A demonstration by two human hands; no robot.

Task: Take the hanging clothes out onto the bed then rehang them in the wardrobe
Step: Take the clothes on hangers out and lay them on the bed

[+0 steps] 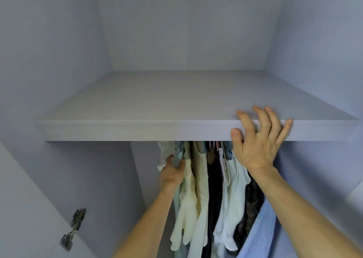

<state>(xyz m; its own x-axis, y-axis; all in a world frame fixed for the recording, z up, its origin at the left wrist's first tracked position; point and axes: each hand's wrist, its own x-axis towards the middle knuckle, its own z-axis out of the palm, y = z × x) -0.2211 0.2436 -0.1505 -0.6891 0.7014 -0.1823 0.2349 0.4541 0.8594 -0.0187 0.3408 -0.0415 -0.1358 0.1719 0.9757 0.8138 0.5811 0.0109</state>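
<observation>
Two hands are working well apart: the right hand (259, 140) is resting with fingers spread over the front edge of the wardrobe shelf (137, 130), holding nothing. The left hand (172, 171) is reaching in among the leftmost of the hanging clothes (206, 179); whether its fingers are closing on fabric or merely parting it cannot be told. The clothes are hanging packed together below the shelf, and the bed is lying out of view. Risk is arising chiefly from the hidden rail: the shelf is masking it and most of the hanger hooks (218, 146), so a pull on cloth rather than on a hanger would probably be dragging a garment off or snagging its neighbours. A white frilled garment (165, 153) and a cream garment (188, 198) are crowding the left hand, and a blue striped shirt (261, 228) is hanging just beside the right forearm. A metal door hinge (73, 229) is showing at lower left.
</observation>
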